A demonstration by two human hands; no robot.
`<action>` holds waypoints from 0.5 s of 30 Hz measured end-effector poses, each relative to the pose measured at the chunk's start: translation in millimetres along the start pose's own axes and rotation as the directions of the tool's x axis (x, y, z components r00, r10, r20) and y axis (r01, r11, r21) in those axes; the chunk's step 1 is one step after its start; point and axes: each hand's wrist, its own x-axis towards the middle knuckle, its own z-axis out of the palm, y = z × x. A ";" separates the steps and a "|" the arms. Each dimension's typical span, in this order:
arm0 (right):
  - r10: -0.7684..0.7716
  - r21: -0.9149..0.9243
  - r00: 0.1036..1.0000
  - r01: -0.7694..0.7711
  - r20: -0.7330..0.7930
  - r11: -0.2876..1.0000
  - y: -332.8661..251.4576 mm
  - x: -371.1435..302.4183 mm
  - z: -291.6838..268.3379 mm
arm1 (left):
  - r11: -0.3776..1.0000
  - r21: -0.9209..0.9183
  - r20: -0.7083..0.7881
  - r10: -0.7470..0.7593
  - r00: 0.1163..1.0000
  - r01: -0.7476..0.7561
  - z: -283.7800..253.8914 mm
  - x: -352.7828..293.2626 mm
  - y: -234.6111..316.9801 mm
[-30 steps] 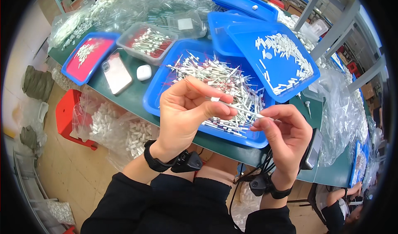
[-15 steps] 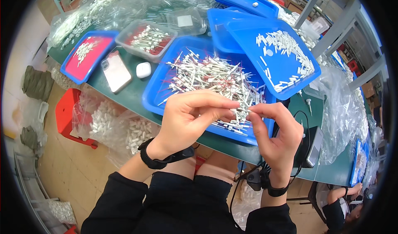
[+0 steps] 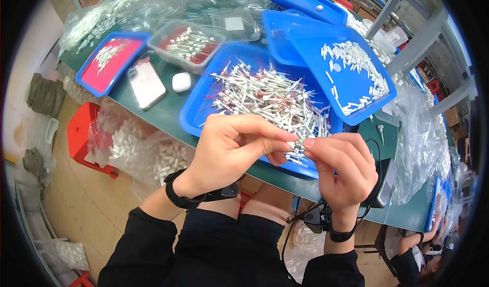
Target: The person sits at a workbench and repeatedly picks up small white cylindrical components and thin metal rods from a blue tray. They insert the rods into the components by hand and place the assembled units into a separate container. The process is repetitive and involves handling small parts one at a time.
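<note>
My left hand (image 3: 237,147) pinches a small white plastic piece (image 3: 291,145) between thumb and forefinger. Close beside it, the fingers of my right hand (image 3: 349,167) are pressed together; whatever lies between them is too small or hidden to name. Both hands meet over the near side of a blue tray (image 3: 192,115). A heap of thin white sticks (image 3: 265,96), some with red thread-like ends, fills this tray. Overlapping its right side is another blue tray (image 3: 351,91), which carries short white tubes (image 3: 356,58).
At the left stand a pink-lined blue tray (image 3: 94,78), a clear tub (image 3: 204,63) of white sticks, a phone (image 3: 146,83) and a white case (image 3: 181,82). Plastic bags (image 3: 412,139) lie at the right. A red stool (image 3: 81,129) and a grey post (image 3: 412,48) flank the table.
My right hand has turned and its fingers have curled in more, shifting slightly right and down. A white piece now shows at my left fingertips. The view has shifted a little.
</note>
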 end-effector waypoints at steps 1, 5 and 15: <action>-0.010 -0.009 1.000 0.010 -0.001 1.000 0.6 -1.6 1.2 | 1.000 -0.020 0.003 -0.014 1.000 0.014 1.3 0.3 0.3; -0.004 0.008 0.999 0.004 0.034 1.000 1.0 -2.0 4.9 | 1.000 0.005 -0.012 0.002 1.000 -0.002 1.9 -0.6 0.9; 0.137 0.152 0.985 -0.151 0.101 0.977 3.8 8.7 12.7 | 0.999 -0.049 -0.058 -0.008 0.998 0.005 -10.1 4.7 -2.0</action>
